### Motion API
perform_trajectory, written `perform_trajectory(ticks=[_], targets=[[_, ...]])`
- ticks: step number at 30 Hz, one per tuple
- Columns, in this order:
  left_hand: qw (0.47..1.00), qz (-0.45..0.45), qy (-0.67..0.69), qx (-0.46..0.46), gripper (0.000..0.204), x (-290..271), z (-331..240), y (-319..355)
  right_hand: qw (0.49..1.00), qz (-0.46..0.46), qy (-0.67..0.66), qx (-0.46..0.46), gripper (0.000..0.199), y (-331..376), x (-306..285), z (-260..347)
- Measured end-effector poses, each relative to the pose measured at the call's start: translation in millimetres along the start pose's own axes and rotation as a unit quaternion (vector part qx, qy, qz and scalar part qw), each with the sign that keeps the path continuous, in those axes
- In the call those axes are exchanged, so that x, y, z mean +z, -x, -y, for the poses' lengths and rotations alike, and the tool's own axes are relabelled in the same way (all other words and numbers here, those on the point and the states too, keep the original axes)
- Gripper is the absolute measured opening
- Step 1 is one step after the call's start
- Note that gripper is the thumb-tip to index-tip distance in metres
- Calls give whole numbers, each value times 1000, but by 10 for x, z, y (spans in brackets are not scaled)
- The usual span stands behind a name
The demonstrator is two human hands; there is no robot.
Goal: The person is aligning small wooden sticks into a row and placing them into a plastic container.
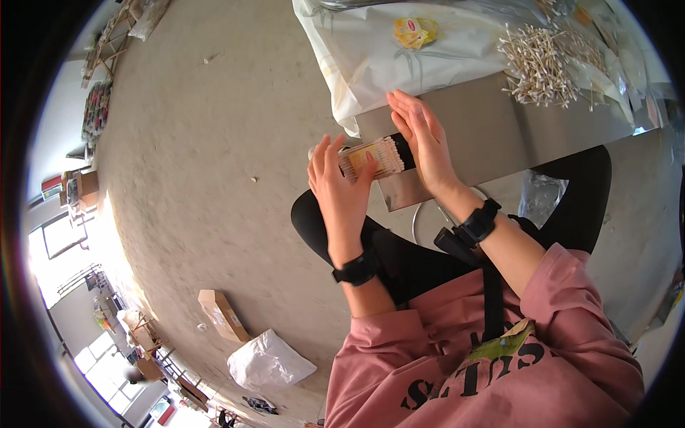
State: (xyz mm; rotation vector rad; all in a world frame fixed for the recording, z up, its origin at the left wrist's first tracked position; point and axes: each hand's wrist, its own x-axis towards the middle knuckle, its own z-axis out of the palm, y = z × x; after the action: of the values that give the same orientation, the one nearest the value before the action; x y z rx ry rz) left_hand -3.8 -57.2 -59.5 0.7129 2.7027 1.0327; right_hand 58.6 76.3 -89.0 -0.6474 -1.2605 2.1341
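Head: swabs [539, 64] on sheeted metal table [485, 128] (grey floor [214, 143]).

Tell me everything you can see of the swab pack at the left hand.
The swab pack looks like clear plastic, with a yellow label bearing a red mark. Inside, swabs lie side by side, pale tips toward its right end. It sits slightly tilted by the left end of the metal table. The left hand holds its left part, thumb over the near side. A black piece adjoins its right end. Whether it's sealed, I can't tell.
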Motion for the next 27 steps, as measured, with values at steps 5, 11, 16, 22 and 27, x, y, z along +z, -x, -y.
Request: perform_trajectory(ticks=[5, 11, 16, 22, 27], targets=[[982, 119, -83, 117, 74, -244, -29, -71, 1000, 0, -3, -5, 63, 95, 63, 21], [977, 155, -77, 128, 68, -237, -75, -150, 1000, -1, -14, 2, 62, 93, 83, 0], [982, 155, -20, 102, 67, -205, -27, -149, 1000, 8, 10, -10, 63, 127, 136, -71], [981, 149, -28, 118, 67, -189, -11, -149, 1000, 4, 13, -9, 65, 132, 118, -91], [982, 146, -23, 117, 67, -199, -6, -150, 1000, -8, -24, -4, 64, 138, 155, -121]])
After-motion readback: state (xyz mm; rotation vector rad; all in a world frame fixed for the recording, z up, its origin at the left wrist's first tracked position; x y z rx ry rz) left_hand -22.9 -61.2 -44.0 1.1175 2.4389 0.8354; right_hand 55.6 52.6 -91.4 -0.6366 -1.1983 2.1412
